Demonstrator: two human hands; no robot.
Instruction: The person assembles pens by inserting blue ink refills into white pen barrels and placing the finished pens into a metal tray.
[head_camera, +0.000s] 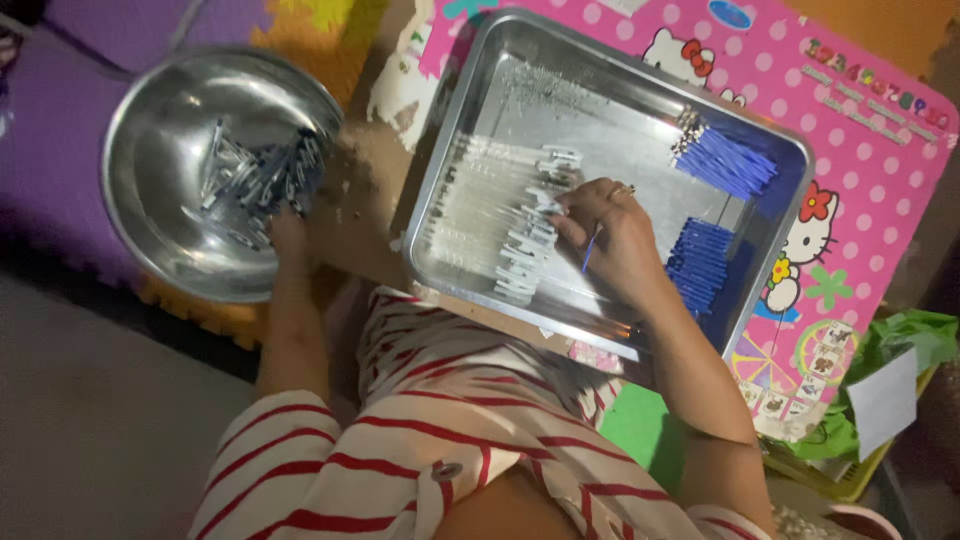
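Left hand (287, 232) dipped into steel bowl (150, 130), grip unclear. Right hand (612, 232) pinching blue stick (590, 250) over tray (450, 140). Mid-assembly, probably; next needs precise alignment with white pieces (520, 245).

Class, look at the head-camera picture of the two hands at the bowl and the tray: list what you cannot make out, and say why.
- Left hand, head view: its fingers dip behind the round steel bowl's rim, so any grip is hidden.
- Small dark pieces in the bowl: blurred, their kind unclear.
- Right hand over the steel tray: the thin blue stick's ends are hidden by the fingers.
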